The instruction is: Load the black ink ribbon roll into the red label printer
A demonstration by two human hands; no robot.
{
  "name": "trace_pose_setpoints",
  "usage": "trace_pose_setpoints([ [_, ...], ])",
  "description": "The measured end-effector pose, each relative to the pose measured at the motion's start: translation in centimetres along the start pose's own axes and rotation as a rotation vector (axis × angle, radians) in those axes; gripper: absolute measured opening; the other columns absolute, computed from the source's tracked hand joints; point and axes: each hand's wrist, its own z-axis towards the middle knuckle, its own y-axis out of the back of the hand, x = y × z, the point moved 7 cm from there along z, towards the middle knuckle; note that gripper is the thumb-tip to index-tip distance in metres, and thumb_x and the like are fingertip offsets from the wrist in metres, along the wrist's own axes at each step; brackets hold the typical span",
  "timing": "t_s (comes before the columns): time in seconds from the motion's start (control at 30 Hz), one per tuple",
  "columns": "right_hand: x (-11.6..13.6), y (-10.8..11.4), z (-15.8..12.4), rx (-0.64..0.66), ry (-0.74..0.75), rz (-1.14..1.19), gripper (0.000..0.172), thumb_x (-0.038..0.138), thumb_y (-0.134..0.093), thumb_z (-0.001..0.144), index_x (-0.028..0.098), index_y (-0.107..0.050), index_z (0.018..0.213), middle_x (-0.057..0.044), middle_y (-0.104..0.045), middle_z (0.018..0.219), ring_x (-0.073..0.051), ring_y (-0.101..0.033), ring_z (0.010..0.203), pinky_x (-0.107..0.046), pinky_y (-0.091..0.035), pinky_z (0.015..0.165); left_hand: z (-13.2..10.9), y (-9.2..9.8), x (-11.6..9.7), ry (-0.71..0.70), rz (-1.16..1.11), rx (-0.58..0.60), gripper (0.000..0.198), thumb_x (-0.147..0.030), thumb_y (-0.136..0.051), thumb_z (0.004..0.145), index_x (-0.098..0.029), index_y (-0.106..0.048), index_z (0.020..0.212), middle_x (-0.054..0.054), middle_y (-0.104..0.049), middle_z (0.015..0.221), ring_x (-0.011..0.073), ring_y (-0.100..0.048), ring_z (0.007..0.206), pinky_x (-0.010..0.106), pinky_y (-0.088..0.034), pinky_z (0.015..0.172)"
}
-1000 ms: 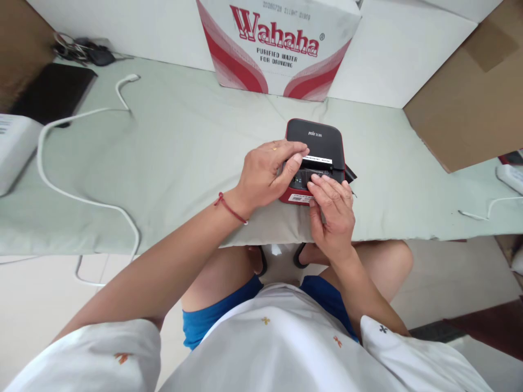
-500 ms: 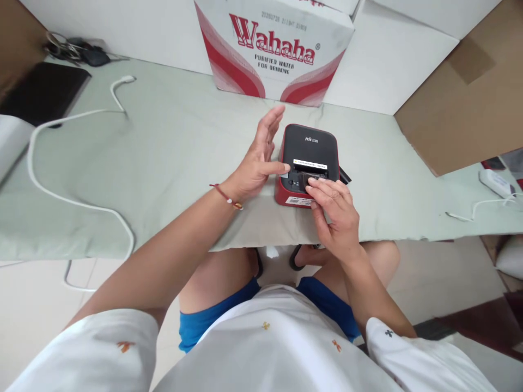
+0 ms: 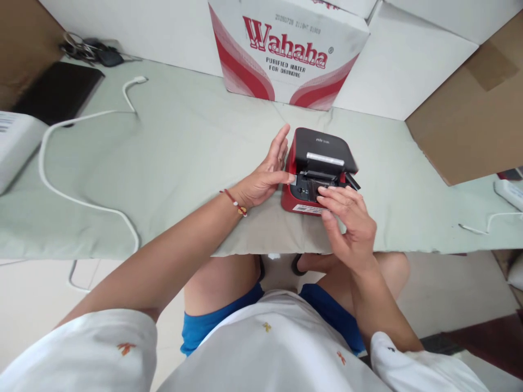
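Note:
A small red and black label printer (image 3: 322,149) sits on the pale green cloth (image 3: 183,163) near the table's front edge, its black lid raised a little. My left hand (image 3: 267,174) rests flat against the printer's left side, fingers stretched out and thumb touching the red edge. My right hand (image 3: 349,220) reaches over the front edge, its fingertips pressing into the open compartment (image 3: 307,188) at the printer's front. A white barcode sticker (image 3: 304,208) shows on the red front face.
A Wahaha water carton (image 3: 286,49) stands against the wall behind the printer. A white cable (image 3: 73,158) loops across the left, by a white device (image 3: 14,147), a black flat object (image 3: 57,90) and keys (image 3: 87,49). Brown cardboard (image 3: 469,103) leans at right.
My left hand came off the top of the printer and settled flat against its left side. The lid now stands tilted up. My right fingers stayed at the front compartment.

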Motion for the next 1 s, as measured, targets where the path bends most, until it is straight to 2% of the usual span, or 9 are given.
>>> trace_pose_setpoints([
  [0.13,-1.6,1.9,3.6,0.018,-0.170,0.055,0.032,0.038,-0.055,0.110,0.026,-0.083,0.117,-0.006,-0.087,0.111,-0.023,-0.084,0.096,-0.041,-0.067,0.090,0.0,0.1,0.4,-0.052,0.059,-0.054,0.100,-0.059,-0.078,0.091,-0.052,-0.022,0.173,0.001,-0.037,0.184,0.0301,-0.031,0.176,0.054,-0.050,0.132],
  [0.23,-3.5,1.6,7.4,0.194,-0.252,-0.108,0.033,0.039,-0.056,0.108,0.025,-0.083,0.121,-0.003,-0.085,0.094,-0.021,-0.080,0.079,-0.036,-0.063,0.079,0.2,-0.3,0.4,-0.071,-0.005,-0.036,0.096,-0.064,-0.078,0.088,-0.046,-0.032,0.171,0.002,-0.036,0.185,0.0312,-0.034,0.174,0.054,-0.041,0.139],
  [0.43,-8.3,-4.5,11.8,0.646,-0.076,-0.446,0.027,0.037,-0.075,0.091,0.025,-0.086,0.112,-0.007,-0.082,0.090,-0.027,-0.075,0.087,-0.041,-0.056,0.083,0.9,-0.5,0.9,0.002,-0.134,-0.024,0.103,-0.065,-0.082,0.078,-0.039,-0.037,0.167,0.006,-0.035,0.186,0.0337,-0.033,0.174,0.056,-0.031,0.143],
  [0.53,-9.9,-7.3,12.4,0.704,-0.001,-0.469,0.020,0.044,-0.083,0.084,0.024,-0.083,0.088,-0.006,-0.076,0.075,-0.024,-0.070,0.078,-0.040,-0.055,0.079,1.0,-0.5,1.0,0.018,-0.147,-0.021,0.104,-0.063,-0.081,0.078,-0.038,-0.035,0.168,0.006,-0.033,0.186,0.0340,-0.033,0.174,0.056,-0.028,0.144],
  [0.63,-10.0,-7.9,12.6,0.718,-0.064,-0.530,0.018,0.039,-0.085,0.081,0.023,-0.078,0.078,-0.007,-0.073,0.072,-0.024,-0.069,0.073,-0.040,-0.055,0.075,1.1,-0.6,1.0,0.015,-0.154,-0.007,0.105,-0.063,-0.083,0.077,-0.038,-0.034,0.167,0.007,-0.033,0.186,0.0343,-0.032,0.174,0.056,-0.029,0.144],
  [0.77,-6.7,-3.8,12.1,0.704,-0.183,-0.412,0.013,0.033,-0.080,0.085,0.023,-0.081,0.092,-0.006,-0.077,0.083,-0.024,-0.070,0.076,-0.041,-0.054,0.074,1.1,-0.8,0.9,0.005,-0.146,0.005,0.101,-0.062,-0.080,0.082,-0.038,-0.035,0.168,0.008,-0.034,0.185,0.0342,-0.033,0.174,0.056,-0.031,0.143],
  [0.87,-4.9,2.5,11.1,0.557,-0.297,-0.152,0.034,0.056,-0.076,0.090,0.030,-0.083,0.109,-0.002,-0.077,0.081,-0.019,-0.064,0.064,-0.037,-0.049,0.062,1.1,-0.8,0.9,0.012,-0.165,0.009,0.098,-0.057,-0.082,0.081,-0.039,-0.037,0.167,0.007,-0.035,0.185,0.0337,-0.033,0.174,0.056,-0.030,0.143],
  [0.93,-6.5,7.3,9.8,0.397,-0.423,-0.138,0.046,0.073,-0.075,0.088,0.034,-0.084,0.110,-0.004,-0.076,0.081,-0.019,-0.063,0.063,-0.039,-0.046,0.059,1.2,-0.8,0.9,0.017,-0.183,0.004,0.098,-0.054,-0.082,0.079,-0.039,-0.039,0.166,0.006,-0.036,0.185,0.0339,-0.033,0.174,0.057,-0.029,0.144],
  [1.0,-10.2,11.3,7.7,0.243,-0.561,-0.260,0.050,0.080,-0.069,0.090,0.037,-0.085,0.111,-0.004,-0.066,0.066,-0.019,-0.053,0.053,-0.041,-0.039,0.053,1.3,-0.8,0.9,0.029,-0.206,0.004,0.101,-0.052,-0.083,0.077,-0.037,-0.038,0.166,0.007,-0.035,0.185,0.0340,-0.032,0.174,0.057,-0.028,0.144],
])
